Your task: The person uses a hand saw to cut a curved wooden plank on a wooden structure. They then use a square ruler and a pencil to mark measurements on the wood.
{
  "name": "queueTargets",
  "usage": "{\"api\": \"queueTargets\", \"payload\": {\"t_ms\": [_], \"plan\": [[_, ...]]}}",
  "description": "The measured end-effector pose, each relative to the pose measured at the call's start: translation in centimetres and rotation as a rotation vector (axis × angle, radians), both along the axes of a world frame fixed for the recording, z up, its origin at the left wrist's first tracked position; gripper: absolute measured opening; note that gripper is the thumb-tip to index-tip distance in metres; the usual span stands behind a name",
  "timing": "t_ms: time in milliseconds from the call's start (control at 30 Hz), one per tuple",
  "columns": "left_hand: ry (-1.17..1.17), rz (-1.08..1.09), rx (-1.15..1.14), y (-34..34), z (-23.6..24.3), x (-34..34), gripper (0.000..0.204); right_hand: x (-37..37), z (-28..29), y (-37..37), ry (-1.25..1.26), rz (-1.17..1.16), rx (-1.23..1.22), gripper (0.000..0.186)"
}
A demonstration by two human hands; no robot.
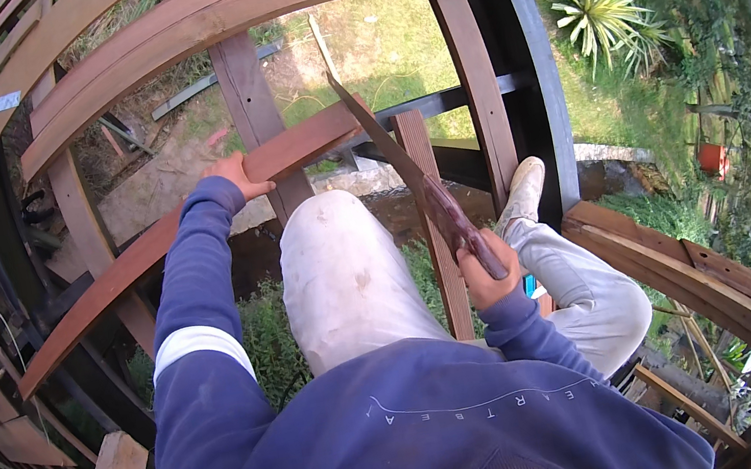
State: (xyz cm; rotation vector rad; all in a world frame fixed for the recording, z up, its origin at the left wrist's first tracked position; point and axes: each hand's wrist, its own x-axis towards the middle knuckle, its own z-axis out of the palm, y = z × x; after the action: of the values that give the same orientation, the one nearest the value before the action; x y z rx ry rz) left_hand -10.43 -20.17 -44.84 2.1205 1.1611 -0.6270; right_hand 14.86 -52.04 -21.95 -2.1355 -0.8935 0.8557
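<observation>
"Blue sweatshirt [355, 466] nearest. Grips?"
"My right grip [490, 267] is closed round the saw [439, 201], blade at the plank [305, 142]'s right end; left grip [233, 177] holds plank, left of blade."
"Plank where?"
"Beyond my left knee [324, 213], across brown beams [245, 82]."

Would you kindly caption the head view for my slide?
Left hand holding a reddish board, right hand gripping a handsaw.

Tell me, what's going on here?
A person has a saw and a board. The right hand grips the saw's handle, while the left hand holds the reddish board. The blade crosses near the board's right end; I can't see how deep any cut goes.
</observation>
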Motion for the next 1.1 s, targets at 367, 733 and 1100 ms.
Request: {"api": "queueTargets", "payload": {"t_ms": [367, 733, 1100], "plan": [[-0.004, -0.011, -0.033, 0.6, 0.5, 0.5, 0.083, 0.7, -5.0, 5.5, 0.032, -0.050, 0.030, 0.008], [-0.025, -0.012, -0.064, 0.9, -0.1, 0.6, 0.083, 0.6, -8.5, 8.8, -0.020, -0.029, 0.089, 0.010], [-0.075, -0.002, -0.078, 0.7, 0.7, 1.1, 0.078, 0.2, -7.3, 8.2, 0.013, -0.036, 0.071, 0.010]]}}
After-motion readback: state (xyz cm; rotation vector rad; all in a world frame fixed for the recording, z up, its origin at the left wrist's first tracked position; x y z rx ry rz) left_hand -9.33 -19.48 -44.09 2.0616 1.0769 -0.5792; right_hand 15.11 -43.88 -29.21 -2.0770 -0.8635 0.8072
